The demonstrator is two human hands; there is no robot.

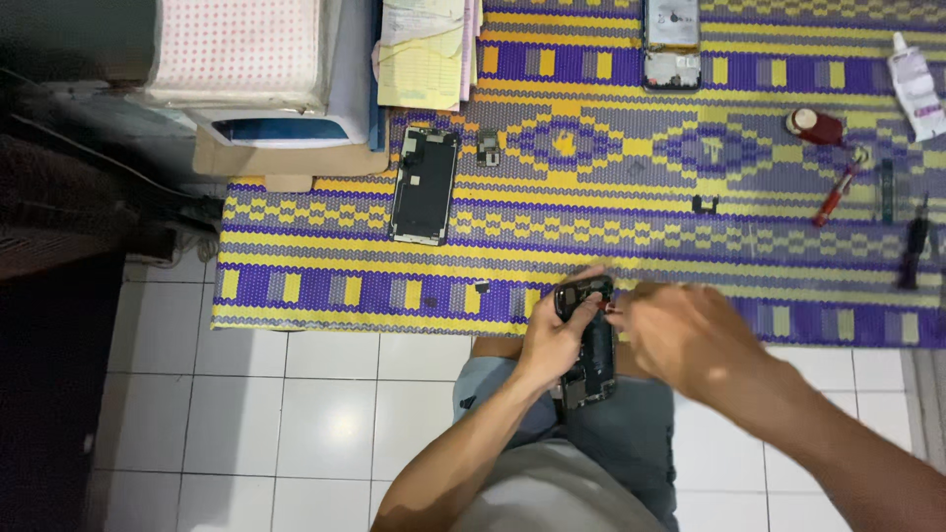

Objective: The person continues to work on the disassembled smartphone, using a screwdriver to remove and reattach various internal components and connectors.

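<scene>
Across the white tiled floor (325, 414) lies a woven mat (591, 207) in purple and yellow bands, serving as a work surface so that small parts sit on a soft, patterned ground rather than on hard tile. At its upper left corner stands a pale boxy machine (266, 79) with a dotted cover, and beside it a stack of yellow and white papers (424, 49). On the mat a detached phone screen (426, 184) lies flat, set well away from the person, with a small dark component (488, 146) just beside its top end. Another opened phone body (672, 44) lies at the far edge. Toward the right are a white tube (916, 84), a small red-capped bottle (814, 125), a red-handled screwdriver (836, 195) and dark tweezers (914, 246), all spread out singly so each can be picked up alone. Close to the person, over the lap and the mat's near edge, is the dark opened phone (589, 345), held with its insides facing up toward the camera. The left hand (554, 340) is curled around the phone's left side, thumb reaching over the upper end, gripping it steady. The right hand (690, 340) is closed narrowly, its fingertips pinched on what looks like a thin red-tipped tool (611, 308) meeting the phone's upper part; the tool is too small to tell more.
</scene>
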